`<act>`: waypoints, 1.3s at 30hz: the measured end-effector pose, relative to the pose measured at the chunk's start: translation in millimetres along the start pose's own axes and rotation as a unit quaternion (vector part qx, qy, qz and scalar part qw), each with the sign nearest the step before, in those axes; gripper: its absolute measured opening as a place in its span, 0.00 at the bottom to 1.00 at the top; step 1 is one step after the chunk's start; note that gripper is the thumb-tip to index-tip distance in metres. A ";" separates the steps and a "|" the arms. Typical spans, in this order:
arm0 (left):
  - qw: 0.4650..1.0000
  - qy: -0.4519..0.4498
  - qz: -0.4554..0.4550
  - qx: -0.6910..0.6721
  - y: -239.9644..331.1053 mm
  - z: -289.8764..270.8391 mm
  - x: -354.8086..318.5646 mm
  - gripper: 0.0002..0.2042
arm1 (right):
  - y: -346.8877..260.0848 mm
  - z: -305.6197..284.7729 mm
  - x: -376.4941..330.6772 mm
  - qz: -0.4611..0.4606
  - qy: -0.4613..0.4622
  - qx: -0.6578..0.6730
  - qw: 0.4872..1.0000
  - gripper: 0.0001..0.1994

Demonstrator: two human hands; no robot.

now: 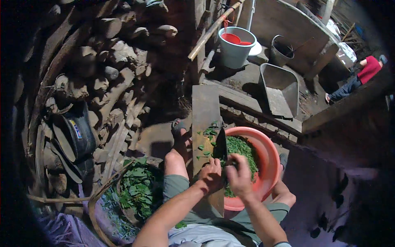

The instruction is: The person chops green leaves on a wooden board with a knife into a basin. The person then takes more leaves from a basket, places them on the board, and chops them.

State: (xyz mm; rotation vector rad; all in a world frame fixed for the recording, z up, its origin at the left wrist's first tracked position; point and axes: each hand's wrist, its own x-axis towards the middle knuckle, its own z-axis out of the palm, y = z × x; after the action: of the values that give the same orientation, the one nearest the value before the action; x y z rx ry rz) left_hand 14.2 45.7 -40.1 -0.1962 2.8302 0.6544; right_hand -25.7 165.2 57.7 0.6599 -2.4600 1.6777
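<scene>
A long wooden board (205, 108) lies lengthwise between my knees, with cut bits of green leaf scattered on it. My left hand (210, 176) is closed and pressed down on the board, bunching green leaves (222, 162) that show only slightly at its fingers. A dark, broad-bladed knife (221, 142) stands along the board's right edge. My right hand (238, 172), somewhat blurred, is closed at the knife's near end; the handle is hidden. Right beside the board, under that hand, an orange-pink basin (271, 164) holds finely chopped greens (242, 150).
At my left is a basket (123, 191) of whole green leaves (138, 187). Stacked firewood (111, 78) and dark rubber boots (78, 131) stand beyond. Ahead are a grey bucket (234, 55), a metal scoop-shaped container (284, 92) and a low wall. A person in red (369, 70) is far right.
</scene>
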 end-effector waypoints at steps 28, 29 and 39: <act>0.978 0.116 0.141 0.097 -45.5 27.7 9.5 0.12 | -19.6 2.6 128.6 -0.042 -0.060 -0.037 0.997 0.14; 0.835 0.265 0.352 0.330 -50.7 45.8 15.9 0.14 | -4.5 1.2 151.3 -0.118 -0.032 -0.075 0.990 0.14; 0.973 0.034 -0.214 -0.076 13.1 51.0 45.0 0.13 | 9.9 -5.1 26.6 -0.047 0.039 -0.084 0.995 0.16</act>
State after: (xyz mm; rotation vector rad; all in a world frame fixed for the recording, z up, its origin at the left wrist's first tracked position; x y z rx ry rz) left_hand -21.8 76.6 -90.5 -0.8410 2.6640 0.7690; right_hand -54.5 164.9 59.4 0.6641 -2.4410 1.4158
